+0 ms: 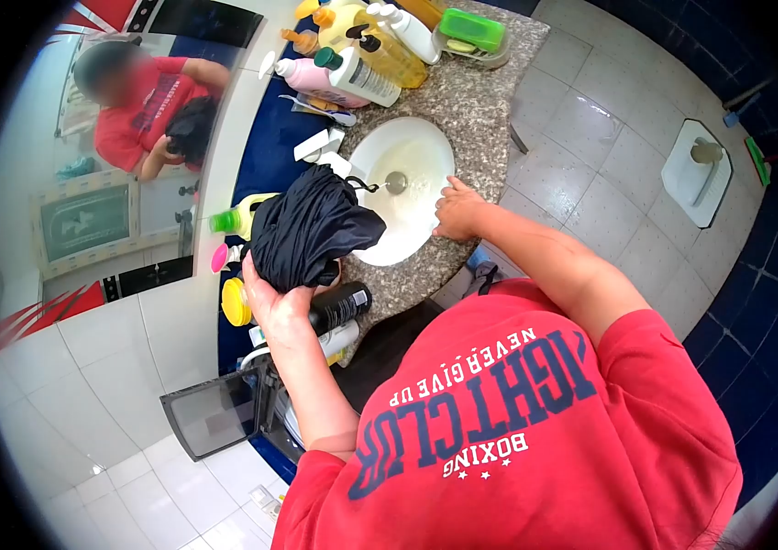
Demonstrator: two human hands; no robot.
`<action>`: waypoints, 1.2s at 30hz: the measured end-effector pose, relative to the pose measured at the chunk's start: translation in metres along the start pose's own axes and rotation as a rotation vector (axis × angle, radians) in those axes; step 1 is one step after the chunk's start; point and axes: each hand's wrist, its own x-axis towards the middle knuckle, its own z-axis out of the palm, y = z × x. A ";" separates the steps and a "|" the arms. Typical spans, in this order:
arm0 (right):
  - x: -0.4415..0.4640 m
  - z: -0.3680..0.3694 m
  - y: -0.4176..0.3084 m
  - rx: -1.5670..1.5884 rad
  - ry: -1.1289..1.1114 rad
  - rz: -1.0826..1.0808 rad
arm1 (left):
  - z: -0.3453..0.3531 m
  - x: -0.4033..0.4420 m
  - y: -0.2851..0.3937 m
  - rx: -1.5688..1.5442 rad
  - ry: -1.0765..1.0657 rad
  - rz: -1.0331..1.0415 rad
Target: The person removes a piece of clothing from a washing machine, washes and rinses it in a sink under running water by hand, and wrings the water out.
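Note:
Bunched black fabric [311, 225] with a dark cord rests in my left hand [283, 307], which holds it from below beside the sink. A loose fold of the cloth hangs over the edge of the white basin [370, 249]. At the basin's opposite rim is my right hand [459, 209], its fingers bent over the edge and partly spread, with nothing visible in them. The metal drain [396, 183] shows in the wet basin. The white faucet [320, 147] stands close behind the cloth.
Several bottles [352, 78] and a green soap box [473, 30] crowd the far granite counter [490, 101]. Near my left forearm lie a black bottle [341, 307] and a yellow-lidded container [236, 302]. A mirror [132, 137] covers the left wall.

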 end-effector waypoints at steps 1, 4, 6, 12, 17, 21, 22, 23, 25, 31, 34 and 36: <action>0.000 -0.001 0.000 0.001 -0.002 -0.002 | 0.002 -0.002 0.000 0.018 0.014 0.004; -0.001 -0.002 0.000 0.004 -0.004 0.000 | -0.001 -0.001 0.001 0.037 0.008 0.004; -0.001 -0.003 0.000 0.007 -0.004 0.004 | -0.002 0.000 0.002 0.039 -0.014 0.000; -0.001 -0.001 0.000 0.017 0.016 0.009 | -0.001 -0.003 0.001 0.047 0.020 0.009; 0.000 0.001 0.000 0.006 0.018 -0.001 | -0.001 -0.003 0.002 0.058 0.011 0.000; -0.001 0.002 0.001 0.005 0.029 -0.005 | 0.003 -0.009 0.001 0.076 0.047 0.007; 0.000 0.003 0.001 0.002 0.040 -0.003 | 0.004 -0.010 0.001 0.070 0.044 0.003; 0.000 0.004 0.001 0.000 0.050 0.000 | 0.004 -0.011 0.000 0.065 0.042 -0.002; -0.001 0.003 0.000 -0.001 0.044 0.000 | 0.004 -0.013 0.000 0.071 0.046 0.004; -0.001 0.003 0.000 0.002 0.048 0.000 | 0.001 -0.008 0.001 0.071 0.028 -0.004; -0.003 -0.002 0.000 -0.001 0.019 -0.006 | 0.003 -0.009 0.000 0.085 0.051 0.004; -0.004 -0.006 -0.001 -0.004 -0.020 -0.008 | 0.004 -0.009 -0.001 0.092 0.068 0.012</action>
